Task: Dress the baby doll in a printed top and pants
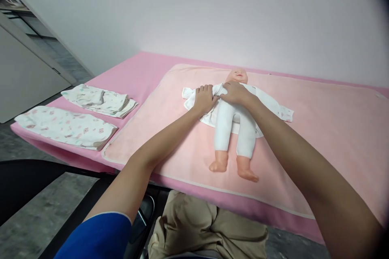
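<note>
A baby doll [237, 75] lies on its back, head away from me and bare feet toward me. White cloth covers its body and legs, and an open white baby shirt [267, 103] spreads out beneath and beside it, with its sleeves out to both sides. Around the shirt's left part, near the doll's shoulder, my left hand [204, 99] is closed with the fingers over the cloth. My right hand [236, 93] lies across the doll's chest, its fingertips pinching cloth close to my left thumb. The fingers partly hide the fabric they hold.
A peach mat [170, 153] lies under the doll on a pink-covered table [130, 66]. Two folded patterned baby garments, a nearer one [67, 127] and a farther one [100, 100], rest at the left. A white wall [212, 16] stands behind the table, and a black chair part [36, 182] is at lower left.
</note>
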The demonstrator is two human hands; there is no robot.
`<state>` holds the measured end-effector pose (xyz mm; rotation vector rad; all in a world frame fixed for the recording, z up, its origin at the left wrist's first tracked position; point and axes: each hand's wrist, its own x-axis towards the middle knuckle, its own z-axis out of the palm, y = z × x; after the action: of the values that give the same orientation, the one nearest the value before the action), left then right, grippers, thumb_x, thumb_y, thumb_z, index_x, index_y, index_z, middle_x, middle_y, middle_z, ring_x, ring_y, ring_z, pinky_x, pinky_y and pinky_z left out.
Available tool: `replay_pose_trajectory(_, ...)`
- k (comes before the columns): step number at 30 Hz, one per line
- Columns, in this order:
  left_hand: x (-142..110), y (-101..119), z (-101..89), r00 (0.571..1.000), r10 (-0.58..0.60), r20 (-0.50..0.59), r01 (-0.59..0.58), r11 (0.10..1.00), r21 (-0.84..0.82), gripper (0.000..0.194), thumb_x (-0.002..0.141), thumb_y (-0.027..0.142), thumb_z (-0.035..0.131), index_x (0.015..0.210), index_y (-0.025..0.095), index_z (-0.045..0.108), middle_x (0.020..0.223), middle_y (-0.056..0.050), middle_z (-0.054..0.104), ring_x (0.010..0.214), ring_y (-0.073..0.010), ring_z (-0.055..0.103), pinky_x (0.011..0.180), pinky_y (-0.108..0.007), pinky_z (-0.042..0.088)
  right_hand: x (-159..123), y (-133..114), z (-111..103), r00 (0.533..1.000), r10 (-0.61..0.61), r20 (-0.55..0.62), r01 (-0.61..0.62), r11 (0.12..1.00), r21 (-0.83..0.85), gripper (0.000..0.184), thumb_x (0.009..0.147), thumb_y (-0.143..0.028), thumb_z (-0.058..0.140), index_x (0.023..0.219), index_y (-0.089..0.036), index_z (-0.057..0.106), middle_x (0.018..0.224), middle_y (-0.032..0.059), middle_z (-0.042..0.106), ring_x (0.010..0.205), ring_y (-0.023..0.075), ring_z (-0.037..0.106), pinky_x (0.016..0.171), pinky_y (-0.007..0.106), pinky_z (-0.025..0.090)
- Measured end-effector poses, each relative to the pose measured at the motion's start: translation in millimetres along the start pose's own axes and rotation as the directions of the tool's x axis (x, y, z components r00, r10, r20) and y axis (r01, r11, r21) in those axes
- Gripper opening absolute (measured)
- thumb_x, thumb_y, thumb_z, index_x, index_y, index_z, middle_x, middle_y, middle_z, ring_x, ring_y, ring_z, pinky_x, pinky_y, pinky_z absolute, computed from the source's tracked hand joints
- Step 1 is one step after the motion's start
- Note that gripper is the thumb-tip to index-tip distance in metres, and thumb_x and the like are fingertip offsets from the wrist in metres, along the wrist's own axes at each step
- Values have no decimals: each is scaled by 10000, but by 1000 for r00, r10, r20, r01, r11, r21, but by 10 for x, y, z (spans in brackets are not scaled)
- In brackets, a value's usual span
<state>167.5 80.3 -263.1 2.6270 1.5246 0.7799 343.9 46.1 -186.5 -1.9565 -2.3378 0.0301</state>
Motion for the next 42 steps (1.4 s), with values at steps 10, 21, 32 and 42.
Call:
replay_pose_trajectory(10, 6, -45, -17, 999, -33, 22, 34, 999, -25, 456, 1084, 234, 395, 1492, 207, 598, 1453, -177, 692, 1354, -393, 599, 1177, -542, 414, 350, -222, 179, 981, 160, -110, -172, 980, -105, 658, 877, -503, 776, 1378, -80, 721, 1370, 277, 725, 1366, 469, 601, 1183, 591, 428)
replay_pose_trajectory(21, 25, -102, -75, 980, -197, 5, 187, 919, -346, 363, 1133, 258, 342, 1401, 204, 581, 1190, -147, 775, 1165, -356, 720, 1058, -477, 519, 63, 250, 207, 877, 262, -402, -130, 936, 327, 471, 761, -385, 799, 1169, -159, 732, 1207, 186, 786, 1159, 409, 697, 1077, 544, 527)
replay_pose_trajectory(32, 117, -217, 49, 940, -339, 28, 301, 792, -531, 272, 1148, 331, 393, 1188, 251, 650, 1133, -114, 779, 1207, -346, 717, 1068, -475, 528, -375, 837, 6, 799, 499, -337, -130, 689, 713, 338, 831, -359, 757, 1143, -240, 699, 1235, 88, 770, 1101, 289, 693, 979, 450, 555)
replay_pose_trajectory(42, 81, -179, 49, 996, -9, -85, -57, 674, -736, 638, 1005, 804, 617, 1161, 199, 747, 1274, -151, 794, 1358, -376, 692, 1222, -527, 519, 83, 294, 174, 907, 265, -326, -114, 902, 416, 490, 734, -355, 851, 1171, -178, 715, 1267, 163, 778, 1255, 398, 666, 1145, 547, 517)
